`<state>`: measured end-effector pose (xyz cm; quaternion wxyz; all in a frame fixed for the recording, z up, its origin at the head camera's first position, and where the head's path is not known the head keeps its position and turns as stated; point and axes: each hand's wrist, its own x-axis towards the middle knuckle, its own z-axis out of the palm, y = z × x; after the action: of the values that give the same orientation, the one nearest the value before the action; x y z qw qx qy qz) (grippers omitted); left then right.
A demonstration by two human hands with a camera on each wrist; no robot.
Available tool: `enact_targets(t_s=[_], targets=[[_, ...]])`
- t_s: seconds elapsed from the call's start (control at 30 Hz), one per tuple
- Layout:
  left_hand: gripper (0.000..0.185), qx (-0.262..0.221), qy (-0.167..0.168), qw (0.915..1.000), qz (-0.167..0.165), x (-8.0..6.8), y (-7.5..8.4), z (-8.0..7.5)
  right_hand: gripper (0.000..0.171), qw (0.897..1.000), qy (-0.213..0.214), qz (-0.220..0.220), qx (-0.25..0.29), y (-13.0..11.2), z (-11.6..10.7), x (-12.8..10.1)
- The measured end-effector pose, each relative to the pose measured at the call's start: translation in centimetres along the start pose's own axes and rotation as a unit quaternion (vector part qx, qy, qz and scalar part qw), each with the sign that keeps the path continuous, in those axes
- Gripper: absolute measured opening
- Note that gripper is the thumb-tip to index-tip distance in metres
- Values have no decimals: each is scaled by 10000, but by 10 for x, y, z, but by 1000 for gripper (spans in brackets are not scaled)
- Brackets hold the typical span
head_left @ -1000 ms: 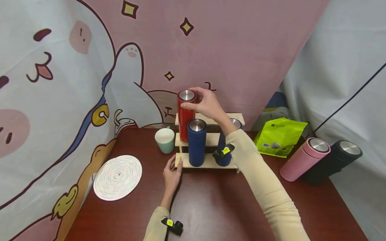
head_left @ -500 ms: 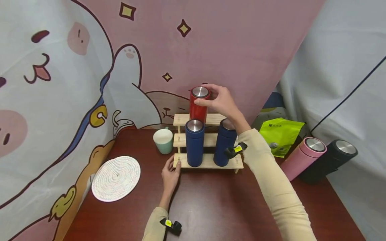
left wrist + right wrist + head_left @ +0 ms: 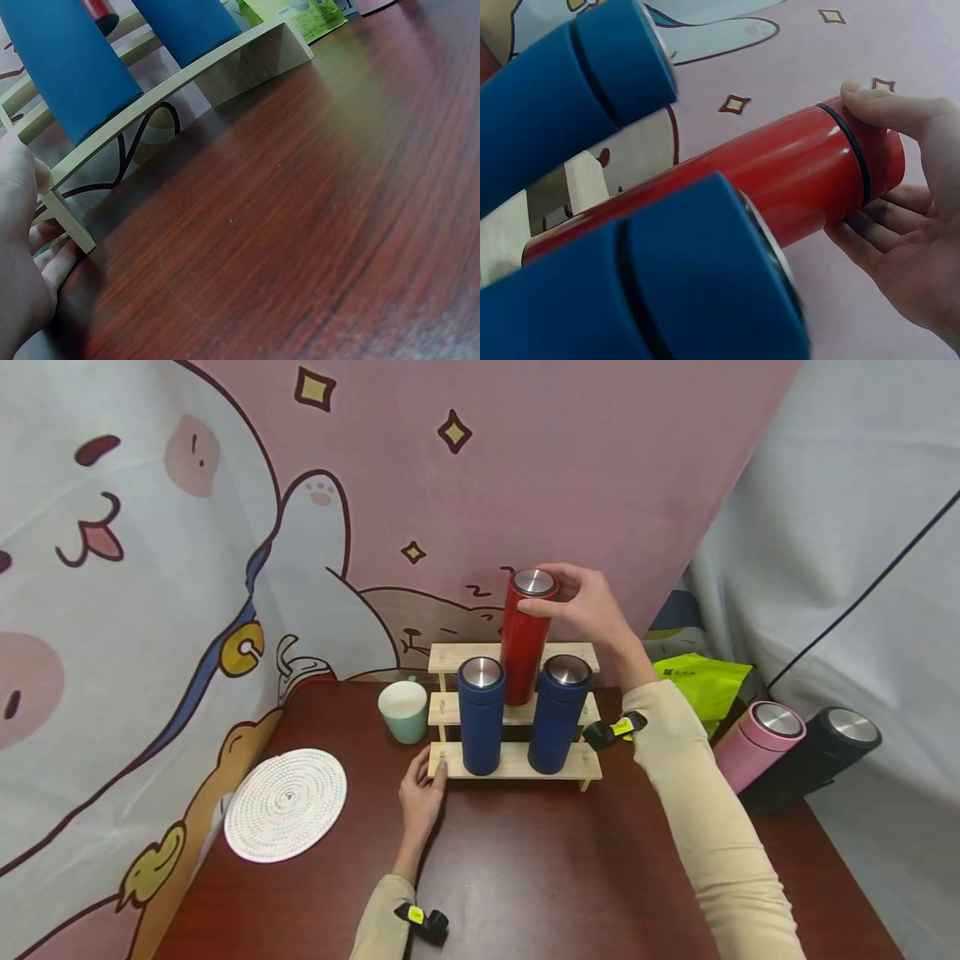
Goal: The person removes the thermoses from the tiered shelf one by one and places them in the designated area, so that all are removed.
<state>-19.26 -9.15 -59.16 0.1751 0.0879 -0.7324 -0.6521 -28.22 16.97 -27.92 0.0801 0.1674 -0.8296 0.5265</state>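
Red flask [image 3: 524,639] has shifted right along the rack [image 3: 514,762] since a second ago; it now stands on the middle step, behind the two blue flasks [image 3: 481,716]. My right hand [image 3: 592,607] clamps its lid. My left hand [image 3: 422,791], fingers relaxed, touches the rack's corner; the left wrist view shows that contact close.
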Motion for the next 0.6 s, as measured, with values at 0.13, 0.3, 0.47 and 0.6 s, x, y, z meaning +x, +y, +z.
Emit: enact_targets(t_s=[0.13, 0.3, 0.47, 0.6], targets=[[43, 38, 14, 10000, 0, 0, 0, 1, 62, 9998, 94, 173, -102, 2, -12, -4], [44, 71, 9, 10000, 40, 1, -1, 2, 60, 9991, 358, 228, -66, 7, -25, -12], [44, 82, -10, 10000, 37, 1, -1, 3, 58, 9976, 613, 336, 15, 14, -37, -22], [43, 50, 39, 10000, -17, 0, 0, 2, 61, 9955, 837, 447, -13, 19, -46, -28]])
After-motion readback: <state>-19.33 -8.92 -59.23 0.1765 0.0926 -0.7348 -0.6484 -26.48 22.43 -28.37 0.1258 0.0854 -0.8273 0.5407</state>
